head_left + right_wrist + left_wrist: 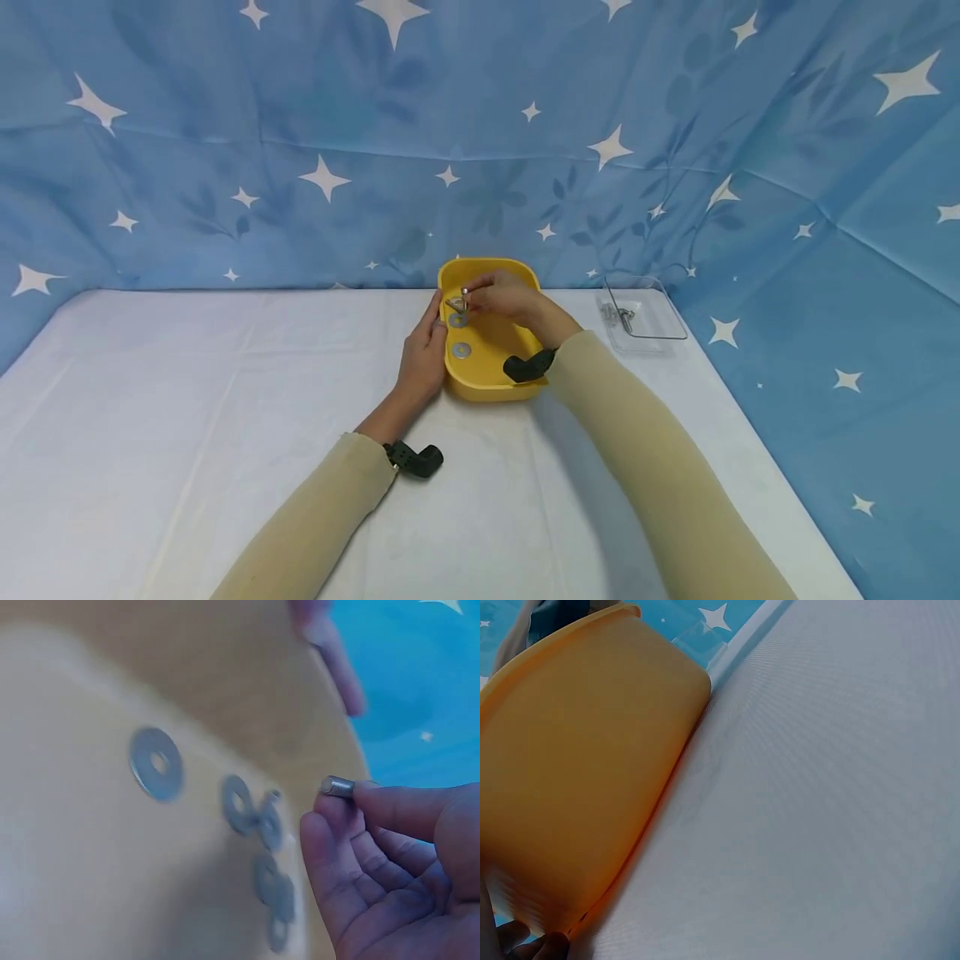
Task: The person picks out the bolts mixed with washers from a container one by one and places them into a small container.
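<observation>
In the head view a yellow plastic bin (487, 386) stands at the back of the white table. My left hand (423, 354) holds its left side, thumb at the rim and fingers along the outer wall. My right hand (506, 298) is over the inside of the bin. Between thumb and fingertips it pinches a small metal bolt (339, 787), whose threaded end shows in the right wrist view. Flat metal washers lie on the bin floor, one apart (157, 763) and several others grouped along the wall, blurred. Small metal pieces (454, 306) lie just beneath the right hand.
Right of the bin, a clear plastic tray (652, 343) holds small metal parts (626, 317); a bent wire piece (660, 337) lies across it. A blue curtain with white stars (480, 167) hangs behind and to the right of the table (247, 400).
</observation>
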